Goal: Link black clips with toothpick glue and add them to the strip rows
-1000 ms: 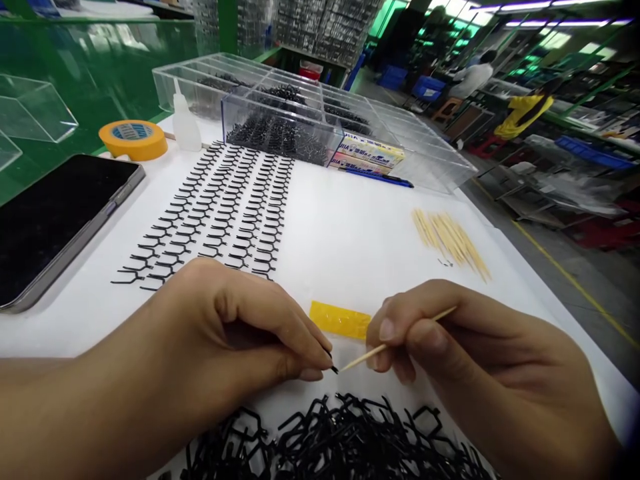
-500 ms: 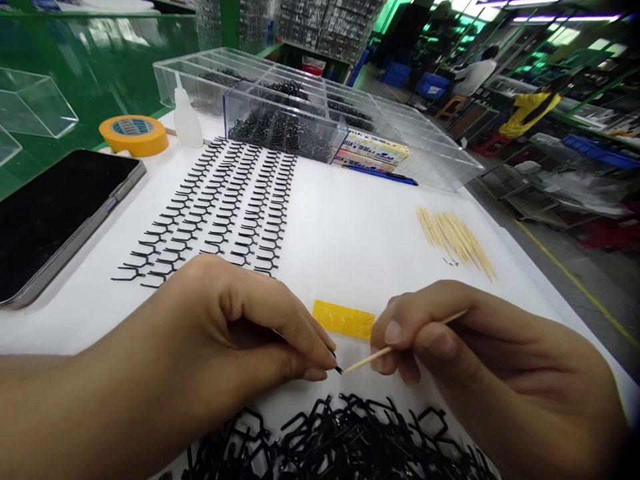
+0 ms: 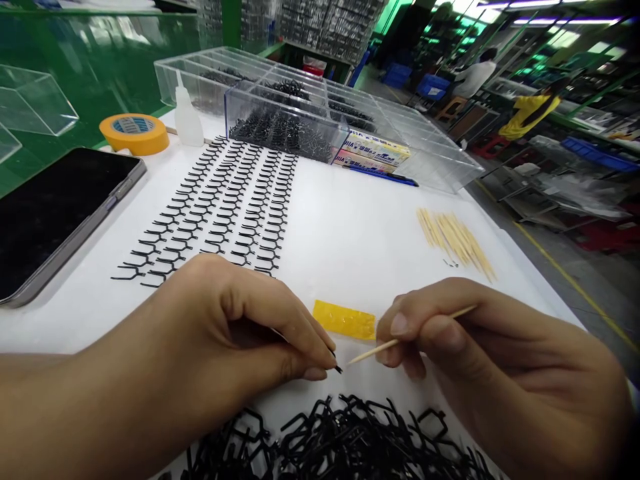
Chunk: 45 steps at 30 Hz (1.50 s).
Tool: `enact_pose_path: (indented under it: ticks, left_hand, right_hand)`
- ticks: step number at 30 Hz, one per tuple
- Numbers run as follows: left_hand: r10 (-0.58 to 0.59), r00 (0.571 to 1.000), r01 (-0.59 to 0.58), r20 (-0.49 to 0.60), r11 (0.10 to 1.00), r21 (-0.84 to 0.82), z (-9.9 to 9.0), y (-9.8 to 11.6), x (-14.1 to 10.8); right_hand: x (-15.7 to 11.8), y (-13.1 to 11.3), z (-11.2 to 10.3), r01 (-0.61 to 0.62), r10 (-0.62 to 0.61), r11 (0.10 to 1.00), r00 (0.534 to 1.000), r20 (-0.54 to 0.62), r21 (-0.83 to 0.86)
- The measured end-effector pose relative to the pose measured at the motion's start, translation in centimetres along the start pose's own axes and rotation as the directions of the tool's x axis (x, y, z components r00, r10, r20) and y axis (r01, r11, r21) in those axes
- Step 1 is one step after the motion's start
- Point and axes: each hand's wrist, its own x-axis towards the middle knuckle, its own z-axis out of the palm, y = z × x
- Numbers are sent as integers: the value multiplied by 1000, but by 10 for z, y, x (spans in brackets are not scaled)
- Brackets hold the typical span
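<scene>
Between fingertips (image 3: pixel 325 360), the black piece (image 3: pixel 339 369) looks thin and forked.

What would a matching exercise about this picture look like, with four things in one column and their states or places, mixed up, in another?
1. Left hand
2. Tape roll
3. Right hand
4. Phone

A. Beside the white bottle
B. Holds a toothpick
C. Lies flat, screen dark
D. Pinches a small black piece

Pairs: 1-D; 2-A; 3-B; 4-C

Single head-worn view, close above the hands (image 3: pixel 357 360), facing forward and down.
</scene>
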Motion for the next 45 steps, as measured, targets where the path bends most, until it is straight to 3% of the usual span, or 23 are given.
enact_pose_path:
  ticks: [7, 15, 19, 24, 35, 45]
  left_hand:
    - [-27, 1000, 27, -4, 1000, -12, 1, 1, 5]
    - [-10, 1000, 10, -5, 999, 38, 0, -2, 4]
    - [0, 1000, 0, -2, 999, 38, 0, -1, 2]
    - [-12, 1000, 12, 0, 999, 48, 0, 1, 2]
    - [-23, 999, 23, -22, 1000, -4, 1, 2, 3]
    - [8, 1000, -8, -12, 1000, 11, -1, 3, 3]
  right_hand:
    - [4, 1, 4, -39, -8, 956, 987, -159, -290]
    - [7, 0, 2, 20, -73, 889, 993, -98, -457]
    - [8, -1, 0, 72, -97, 898, 995, -36, -434]
    - [6, -2, 0, 60, -91, 917, 994, -60, -394]
    - [-2, 1, 2, -43, 38, 997, 997, -70, -71]
    - [1, -5, 5, -6, 4, 998, 999, -41, -57]
